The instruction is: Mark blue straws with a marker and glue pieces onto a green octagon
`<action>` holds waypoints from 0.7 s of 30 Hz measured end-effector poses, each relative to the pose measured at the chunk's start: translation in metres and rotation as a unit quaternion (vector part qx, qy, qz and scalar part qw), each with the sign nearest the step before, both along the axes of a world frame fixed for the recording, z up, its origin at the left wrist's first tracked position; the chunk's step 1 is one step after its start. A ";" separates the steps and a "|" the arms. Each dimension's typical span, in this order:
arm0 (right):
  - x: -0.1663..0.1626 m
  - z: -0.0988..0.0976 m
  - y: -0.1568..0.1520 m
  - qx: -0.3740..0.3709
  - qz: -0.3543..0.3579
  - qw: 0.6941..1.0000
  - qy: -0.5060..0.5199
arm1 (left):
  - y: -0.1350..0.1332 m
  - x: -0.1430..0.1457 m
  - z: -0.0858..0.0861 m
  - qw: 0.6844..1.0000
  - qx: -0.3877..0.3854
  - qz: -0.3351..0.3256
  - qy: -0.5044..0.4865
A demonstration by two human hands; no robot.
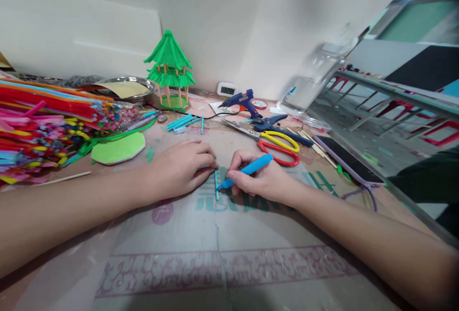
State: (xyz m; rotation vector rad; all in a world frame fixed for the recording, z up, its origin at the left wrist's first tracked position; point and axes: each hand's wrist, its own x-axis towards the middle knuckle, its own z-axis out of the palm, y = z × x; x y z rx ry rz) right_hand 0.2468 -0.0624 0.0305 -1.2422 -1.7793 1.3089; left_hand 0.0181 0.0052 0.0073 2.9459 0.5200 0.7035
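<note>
My right hand (pixel 258 178) is closed round a blue craft knife (pixel 247 171), its tip down against a thin light-blue stick (pixel 216 184) lying on the printed cardboard sheet (pixel 222 253). My left hand (pixel 181 167) rests palm down just left of it, fingertips pressed on the stick's upper end. Several more light-blue sticks (pixel 183 122) lie farther back. A green paper pagoda on wooden posts (pixel 170 69) stands near the wall.
A bundle of coloured straws (pixel 43 124) fills the left. A green paper octagon (pixel 118 148), yellow-and-red scissors (pixel 276 146), a blue glue gun (pixel 242 101), a phone (pixel 349 160), wooden sticks (pixel 311 141) and a metal bowl (pixel 125 86) lie around.
</note>
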 end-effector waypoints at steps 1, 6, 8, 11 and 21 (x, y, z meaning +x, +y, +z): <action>0.000 0.000 0.000 0.000 -0.003 1.000 -0.001 | 0.000 0.000 0.000 1.000 -0.002 -0.002 0.000; 0.000 -0.002 0.002 0.022 -0.047 0.999 -0.003 | -0.001 0.000 0.000 1.000 0.000 -0.001 -0.004; 0.000 -0.002 0.003 0.027 -0.047 0.999 -0.006 | -0.001 0.000 0.000 1.000 0.002 0.001 -0.004; 0.000 -0.001 0.001 0.025 -0.032 0.999 -0.011 | -0.001 0.000 0.000 1.000 -0.002 0.000 -0.004; -0.002 0.000 -0.002 0.020 -0.041 0.999 0.001 | 0.000 0.000 0.000 1.000 -0.012 0.004 0.003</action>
